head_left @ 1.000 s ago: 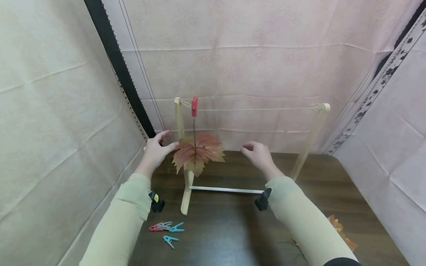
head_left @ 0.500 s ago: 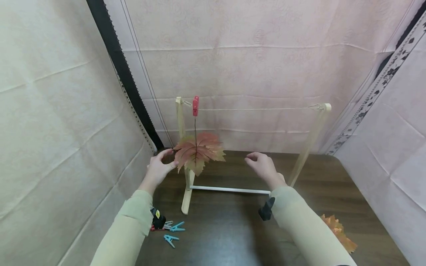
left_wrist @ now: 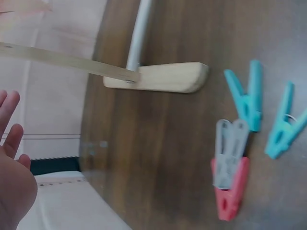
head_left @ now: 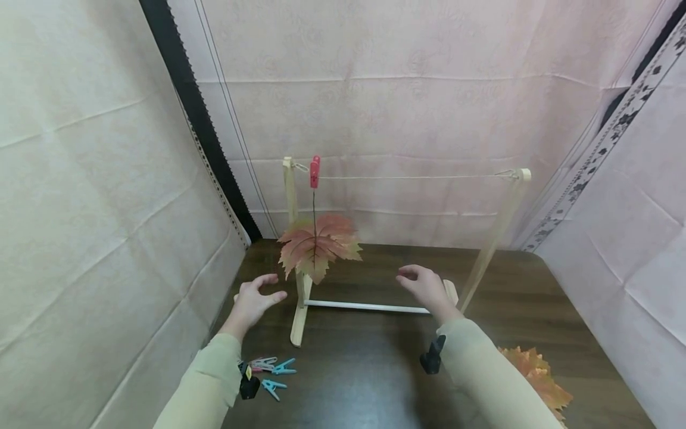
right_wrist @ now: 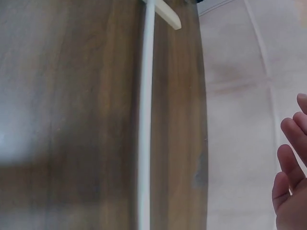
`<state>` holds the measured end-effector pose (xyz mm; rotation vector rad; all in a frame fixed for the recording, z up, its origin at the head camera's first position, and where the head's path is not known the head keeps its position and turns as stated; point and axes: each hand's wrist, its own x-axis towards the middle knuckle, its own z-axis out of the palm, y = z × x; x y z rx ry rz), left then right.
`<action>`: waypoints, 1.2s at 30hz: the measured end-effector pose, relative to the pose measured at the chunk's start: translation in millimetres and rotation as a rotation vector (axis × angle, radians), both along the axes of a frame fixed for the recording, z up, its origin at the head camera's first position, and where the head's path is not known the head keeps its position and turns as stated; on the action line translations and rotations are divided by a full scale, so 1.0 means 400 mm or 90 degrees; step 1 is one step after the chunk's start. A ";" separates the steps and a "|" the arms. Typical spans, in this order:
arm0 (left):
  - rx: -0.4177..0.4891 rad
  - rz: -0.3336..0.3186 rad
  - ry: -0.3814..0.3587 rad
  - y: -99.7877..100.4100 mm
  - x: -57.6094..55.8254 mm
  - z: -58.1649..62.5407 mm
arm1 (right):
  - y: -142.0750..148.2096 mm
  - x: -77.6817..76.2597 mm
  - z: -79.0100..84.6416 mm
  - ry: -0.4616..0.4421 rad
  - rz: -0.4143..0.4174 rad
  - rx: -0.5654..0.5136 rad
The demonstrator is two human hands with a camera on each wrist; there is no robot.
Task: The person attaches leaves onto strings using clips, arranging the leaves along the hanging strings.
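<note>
A reddish maple leaf hangs by its stem from a red clothespin clipped on the string near the left post. My left hand is in the air left of the stand and below the leaf, its thumb and fingers apart and holding nothing. Over the right part of the stand hovers my right hand, fingers loosely bent, also holding nothing. In the left wrist view, a grey clothespin lies across a red clothespin, beside two blue clothespins.
The wooden stand has a left post, a right post and a white crossbar low between its feet. More orange leaves lie at the right, partly behind my right sleeve. Pale cloth surrounds the dark wooden table.
Both hands have moved down, the left away from beside the leaf. The leaf stays hanging from its clothespin. More of the orange leaves shows past my right sleeve.
</note>
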<state>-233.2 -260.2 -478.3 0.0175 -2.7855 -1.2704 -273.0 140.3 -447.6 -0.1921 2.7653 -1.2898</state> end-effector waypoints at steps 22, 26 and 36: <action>-0.165 -0.105 -0.105 0.022 0.081 -0.185 | 0.071 0.031 -0.087 -0.026 -0.022 -0.004; -0.174 -0.125 -0.100 0.027 0.094 -0.214 | 0.085 0.037 -0.095 -0.010 -0.021 0.016; -0.210 -0.169 -0.090 0.039 0.112 -0.241 | 0.115 0.050 -0.106 -0.020 -0.033 0.026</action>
